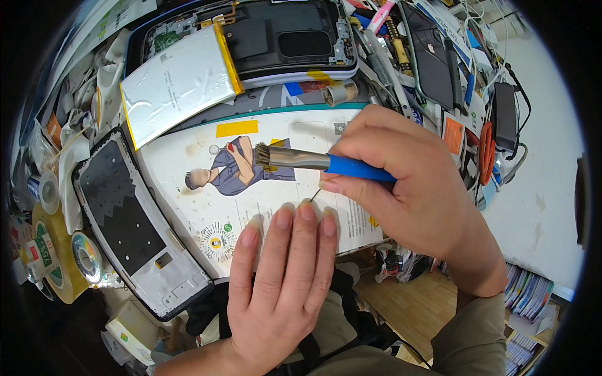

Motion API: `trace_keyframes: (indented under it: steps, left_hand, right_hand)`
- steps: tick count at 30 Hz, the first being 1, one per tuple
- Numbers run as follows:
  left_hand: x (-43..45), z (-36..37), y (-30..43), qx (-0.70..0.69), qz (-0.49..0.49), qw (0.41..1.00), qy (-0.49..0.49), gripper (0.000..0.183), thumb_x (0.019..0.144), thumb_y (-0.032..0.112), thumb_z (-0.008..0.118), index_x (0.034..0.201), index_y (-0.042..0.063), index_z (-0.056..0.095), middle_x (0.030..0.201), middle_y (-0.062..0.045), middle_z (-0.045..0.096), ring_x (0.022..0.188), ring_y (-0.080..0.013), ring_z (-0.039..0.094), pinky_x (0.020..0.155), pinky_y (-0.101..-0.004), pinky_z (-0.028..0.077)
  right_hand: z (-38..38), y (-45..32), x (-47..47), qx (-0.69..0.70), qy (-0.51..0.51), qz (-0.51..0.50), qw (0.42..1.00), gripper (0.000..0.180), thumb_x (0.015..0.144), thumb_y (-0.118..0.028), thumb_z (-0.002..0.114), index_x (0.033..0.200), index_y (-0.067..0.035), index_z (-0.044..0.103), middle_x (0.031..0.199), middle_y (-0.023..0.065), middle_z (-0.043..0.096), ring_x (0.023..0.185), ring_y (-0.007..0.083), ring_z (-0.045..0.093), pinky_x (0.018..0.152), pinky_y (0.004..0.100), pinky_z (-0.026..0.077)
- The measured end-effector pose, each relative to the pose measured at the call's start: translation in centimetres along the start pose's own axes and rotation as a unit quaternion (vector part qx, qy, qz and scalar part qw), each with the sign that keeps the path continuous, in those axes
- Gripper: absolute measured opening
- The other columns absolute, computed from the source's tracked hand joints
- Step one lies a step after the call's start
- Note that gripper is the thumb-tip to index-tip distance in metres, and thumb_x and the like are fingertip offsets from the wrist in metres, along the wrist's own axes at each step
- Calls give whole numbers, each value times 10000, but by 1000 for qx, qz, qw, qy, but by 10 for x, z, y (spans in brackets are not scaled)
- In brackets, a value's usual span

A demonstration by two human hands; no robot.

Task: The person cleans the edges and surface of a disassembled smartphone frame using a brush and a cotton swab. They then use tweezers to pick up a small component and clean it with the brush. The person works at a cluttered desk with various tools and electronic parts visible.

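My right hand point(404, 174) is closed around a blue-handled brush point(301, 159) with a metal ferrule, its short bristles pointing left above a white printed mat point(301, 225). A thin dark pointed piece sticks out below my right thumb; what it belongs to is hidden. My left hand point(282, 263) lies palm down on the mat, fingers slightly apart, the middle fingertips close to that thin tip. Whether anything lies beneath the palm cannot be seen. Left of the hands, a phone frame point(141, 225) with a grey and black inner face rests at an angle.
Behind the mat lies an opened device point(291, 42), with a silver battery pack point(178, 84) overlapping it. At the right back are a dark phone point(430, 51), hand tools and cables. Solder wire point(87, 258) and tape rolls crowd the left. A black adapter point(505, 115) sits far right.
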State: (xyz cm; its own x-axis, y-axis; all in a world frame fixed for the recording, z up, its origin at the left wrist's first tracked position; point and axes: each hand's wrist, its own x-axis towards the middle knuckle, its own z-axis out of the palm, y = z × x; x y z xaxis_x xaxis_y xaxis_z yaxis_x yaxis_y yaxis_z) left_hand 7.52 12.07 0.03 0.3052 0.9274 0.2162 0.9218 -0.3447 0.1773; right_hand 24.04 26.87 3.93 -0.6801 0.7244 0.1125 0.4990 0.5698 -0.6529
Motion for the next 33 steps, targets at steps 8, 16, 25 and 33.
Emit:
trace_keyframes:
  steps: [8, 16, 25, 33]
  left_hand:
    - [-2, 3, 2, -4, -24, 999, 30, 449, 1001, 148, 530, 1444, 89, 574, 1443, -143, 598, 1356, -295, 564, 1149, -479, 422]
    - [-6, -6, -2, -40, 1, 999, -26, 772, 850, 276, 786, 1505, 11, 477, 1522, -283, 470, 1390, -451, 487, 1126, -604, 392]
    - [-2, -9, 0, -18, 12, 999, -25, 759, 864, 295, 778, 1491, -15, 483, 1503, -271, 505, 1388, -444, 498, 1134, -581, 398]
    - [0, -5, -7, 31, 42, 998, -30, 777, 856, 317, 790, 1491, -10, 484, 1494, -271, 510, 1383, -442, 504, 1141, -576, 392]
  right_hand:
    - [-1, 1, 1, 15, -17, -6, 1000, 161, 849, -19, 773, 941, 34, 652, 858, 138, 606, 739, 263, 584, 659, 356, 459]
    - [-4, -4, 1, -10, -34, 12, 999, 134, 834, -19, 759, 905, 35, 659, 811, 140, 594, 701, 277, 572, 623, 371, 427]
    - [-4, -11, 3, -31, -29, 35, 998, 131, 828, -52, 762, 903, 21, 682, 788, 128, 611, 681, 269, 598, 611, 367, 442]
    - [-2, -17, 2, -94, -1, 46, 994, 139, 815, -83, 779, 908, -13, 703, 787, 105, 638, 664, 245, 622, 612, 353, 465]
